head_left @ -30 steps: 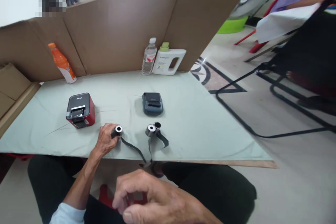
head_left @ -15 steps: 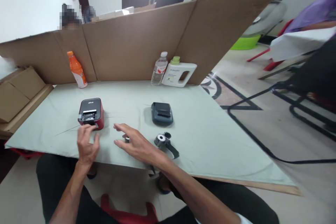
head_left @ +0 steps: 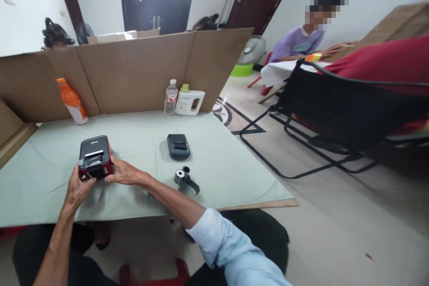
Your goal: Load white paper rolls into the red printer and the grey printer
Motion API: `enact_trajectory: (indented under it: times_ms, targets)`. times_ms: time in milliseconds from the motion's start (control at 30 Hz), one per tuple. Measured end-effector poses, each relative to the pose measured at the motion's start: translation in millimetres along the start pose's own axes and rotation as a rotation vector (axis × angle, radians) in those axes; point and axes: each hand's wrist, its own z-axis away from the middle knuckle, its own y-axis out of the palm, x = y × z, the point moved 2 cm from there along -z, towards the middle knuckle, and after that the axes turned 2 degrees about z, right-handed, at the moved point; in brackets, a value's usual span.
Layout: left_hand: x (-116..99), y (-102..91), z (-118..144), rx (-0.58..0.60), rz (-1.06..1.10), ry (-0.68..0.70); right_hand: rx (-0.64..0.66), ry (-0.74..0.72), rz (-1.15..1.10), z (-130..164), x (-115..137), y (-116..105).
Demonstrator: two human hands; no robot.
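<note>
A small red label printer with a black top [head_left: 94,152] stands on the pale green cloth of the table [head_left: 40,161]. My left hand [head_left: 77,189] grips its near left side and my right hand [head_left: 124,173] grips its right side. To the right lies a black ribbon roll with a white core [head_left: 182,177], its loose strip trailing toward the table's front edge. Behind that roll sits a dark blue-grey printer [head_left: 178,146]. A second roll seen earlier is hidden behind my right forearm.
A cardboard screen [head_left: 134,71] walls the table's back. Against it stand an orange bottle [head_left: 71,101], a clear water bottle [head_left: 170,97] and a white jug [head_left: 189,101]. A black chair frame [head_left: 321,111] stands to the right. Other people sit beyond.
My left hand let go of the left roll and moved to the red printer. My right hand came up over the table and closed on the printer's right side. The view swung right.
</note>
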Motion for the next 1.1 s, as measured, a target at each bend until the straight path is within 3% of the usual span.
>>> enact_trajectory:
  times_ms: [167, 367, 467, 567, 767, 1100]
  targets:
    - [-27, 23.1, 0, 0.064, -0.044, 0.122, -0.078, 0.001, 0.016, 30, 13, -25]
    - [-59, 92.1, 5, 0.196, 0.001, 0.244, -0.211, 0.015, 0.016, 87, 15, -72]
    - [-62, 123.4, 10, 0.262, 0.015, 0.248, -0.250, 0.034, -0.003, 110, 8, -87]
    - [-60, 142.6, 15, 0.315, 0.021, 0.227, -0.268, 0.079, -0.058, 125, -2, -92]
    - [-52, 152.1, 21, 0.361, 0.045, 0.169, -0.287, 0.121, -0.122, 134, -17, -89]
    - [-47, 148.4, 25, 0.364, -0.021, 0.149, -0.296, 0.137, 0.017, 137, -16, -97]
